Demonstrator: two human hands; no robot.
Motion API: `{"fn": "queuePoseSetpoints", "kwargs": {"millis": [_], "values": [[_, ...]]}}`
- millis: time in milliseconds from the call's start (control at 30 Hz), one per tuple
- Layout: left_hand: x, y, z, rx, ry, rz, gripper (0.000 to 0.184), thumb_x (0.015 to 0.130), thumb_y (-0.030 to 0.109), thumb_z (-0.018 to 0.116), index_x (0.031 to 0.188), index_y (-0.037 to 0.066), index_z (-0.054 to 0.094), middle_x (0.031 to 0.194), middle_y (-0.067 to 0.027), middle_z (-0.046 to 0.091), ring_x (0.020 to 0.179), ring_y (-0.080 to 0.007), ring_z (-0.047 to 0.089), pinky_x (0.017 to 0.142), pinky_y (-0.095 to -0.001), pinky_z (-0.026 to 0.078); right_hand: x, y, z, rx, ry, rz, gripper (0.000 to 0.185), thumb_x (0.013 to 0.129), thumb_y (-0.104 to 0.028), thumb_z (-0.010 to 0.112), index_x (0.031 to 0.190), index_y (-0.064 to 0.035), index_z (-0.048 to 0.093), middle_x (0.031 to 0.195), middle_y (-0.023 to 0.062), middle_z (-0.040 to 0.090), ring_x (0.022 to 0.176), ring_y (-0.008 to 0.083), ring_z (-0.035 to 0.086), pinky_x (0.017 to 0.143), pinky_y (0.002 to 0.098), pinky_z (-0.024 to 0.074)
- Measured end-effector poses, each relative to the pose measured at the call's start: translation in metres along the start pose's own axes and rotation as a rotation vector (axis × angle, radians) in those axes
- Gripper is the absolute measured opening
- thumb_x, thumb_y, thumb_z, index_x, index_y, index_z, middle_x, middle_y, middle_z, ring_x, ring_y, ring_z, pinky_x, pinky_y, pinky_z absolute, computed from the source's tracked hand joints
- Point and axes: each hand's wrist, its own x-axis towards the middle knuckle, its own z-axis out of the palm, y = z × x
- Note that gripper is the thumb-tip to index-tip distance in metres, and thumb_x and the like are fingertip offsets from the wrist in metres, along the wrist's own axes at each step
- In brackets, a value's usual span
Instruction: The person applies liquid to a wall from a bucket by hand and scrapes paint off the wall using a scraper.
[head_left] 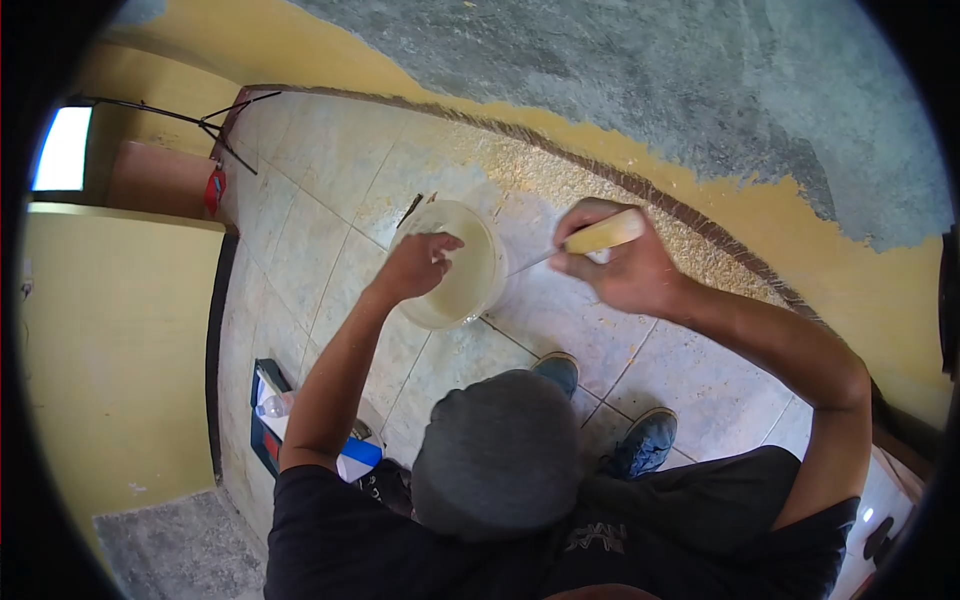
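My right hand (640, 265) grips a scraper (603, 233) by its thick yellow handle. The scraper's thin metal blade, seen nearly edge-on, points left toward a whitish plastic bucket (497, 290). Cloudy liquid (465, 275) lies in the bucket, which stands on the tiled floor. Over the bucket's left side hangs my left hand (415, 265), its fingers partly bent and apart, with nothing visible in them. Whether its fingertips touch the liquid I cannot tell.
Beyond the bucket, a yellow wall with a stripped grey area (640, 70) meets the floor, where pale flakes (560, 165) lie. A tray of items (268, 405) sits at left, a black stand (205, 122) farther back. Two shoes (645, 445) are close to the bucket.
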Motion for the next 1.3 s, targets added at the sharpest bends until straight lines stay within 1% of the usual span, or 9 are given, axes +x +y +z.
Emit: {"fn": "queuePoseSetpoints", "kwargs": {"millis": [233,333,367,533,600,767,1067,1167,1300], "values": [[0.037,-0.115,0.099,0.260,-0.475,0.032,0.045,0.086,0.035,0.062,0.118,0.005,0.066,0.123,-0.0205,0.069,0.112,-0.0378,0.066,0.093,-0.0490,0.053,0.068,0.023,0.104,-0.117,-0.098,-0.253,0.025,0.077,-0.006,0.079,0.094,-0.0036,0.061,0.092,0.0126,0.064,0.086,0.0332,0.064,0.076,0.0410,0.0504],[0.011,-0.108,0.070,-0.095,-0.124,-0.140,0.044,0.079,0.024,0.074,0.117,0.003,0.067,0.111,-0.0208,0.073,0.104,-0.0377,0.069,0.090,-0.0466,0.054,0.089,0.056,0.143,-0.330,-0.235,-0.228,0.028,0.073,-0.008,0.079,0.097,-0.0066,0.065,0.097,0.0163,0.068,0.094,0.0382,0.067,0.083,0.0451,0.0533],[0.008,-0.105,0.065,-0.207,-0.015,0.058,0.044,0.075,0.016,0.079,0.115,0.002,0.068,0.106,-0.0201,0.074,0.102,-0.0334,0.071,0.091,-0.0434,0.054,0.096,0.066,0.160,-0.470,-0.347,-0.082,0.035,0.070,-0.012,0.080,0.103,-0.0081,0.069,0.100,0.0187,0.069,0.097,0.0392,0.067,0.087,0.0476,0.0542],[0.001,-0.091,0.059,-0.502,-0.037,0.072,0.075,0.068,0.002,0.085,0.135,0.000,0.052,0.129,-0.0137,0.065,0.119,-0.0239,0.063,0.100,-0.0369,0.049,0.103,0.104,0.206,-0.617,-0.346,-0.085,0.023,0.067,-0.014,0.079,0.087,-0.0026,0.074,0.093,0.0243,0.071,0.101,0.0395,0.068,0.080,0.0468,0.0571],[-0.008,-0.077,0.066,-0.503,-0.052,0.015,0.078,0.068,-0.001,0.084,0.137,-0.001,0.048,0.132,-0.0133,0.063,0.121,-0.0230,0.061,0.101,-0.0360,0.049,0.109,0.102,0.200,-0.573,-0.382,-0.018,0.028,0.066,-0.014,0.080,0.089,-0.0004,0.074,0.097,0.0240,0.072,0.100,0.0388,0.069,0.083,0.0458,0.0574],[-0.001,-0.061,0.066,-0.647,0.111,0.028,0.028,0.078,0.002,0.078,0.103,-0.002,0.065,0.093,-0.0056,0.072,0.090,-0.0171,0.069,0.082,-0.0320,0.052,0.124,0.074,0.177,-0.531,-0.383,0.114,0.035,0.068,-0.015,0.078,0.097,0.0036,0.072,0.103,0.0242,0.071,0.102,0.0376,0.070,0.090,0.0451,0.0561],[0.028,-0.022,0.026,-0.518,0.497,0.232,0.008,0.088,-0.002,0.072,0.091,-0.003,0.065,0.090,-0.0067,0.072,0.082,-0.0144,0.066,0.075,-0.0291,0.051,0.061,-0.049,0.020,-0.981,-0.430,-0.055,0.062,0.081,-0.008,0.068,0.141,-0.0056,0.053,0.148,0.0285,0.043,0.142,0.0419,0.041,0.118,0.0510,0.0339],[0.032,0.043,-0.021,-0.046,0.486,0.445,0.016,0.089,-0.002,0.073,0.101,-0.002,0.063,0.091,-0.0076,0.071,0.086,-0.0162,0.069,0.076,-0.0287,0.053,0.018,-0.086,-0.039,-1.026,-0.024,-0.198,0.050,0.087,-0.010,0.069,0.136,-0.0080,0.058,0.155,0.0226,0.038,0.146,0.0390,0.036,0.123,0.0488,0.0288],[0.040,0.139,-0.068,-0.581,0.346,0.547,0.032,0.087,-0.007,0.074,0.107,0.003,0.051,0.096,-0.0130,0.071,0.097,-0.0230,0.071,0.086,-0.0303,0.056,-0.023,-0.104,-0.095,-1.156,0.266,-0.354,0.042,0.088,-0.014,0.072,0.129,-0.0123,0.065,0.159,0.0140,0.036,0.147,0.0359,0.034,0.124,0.0489,0.0284]]}}
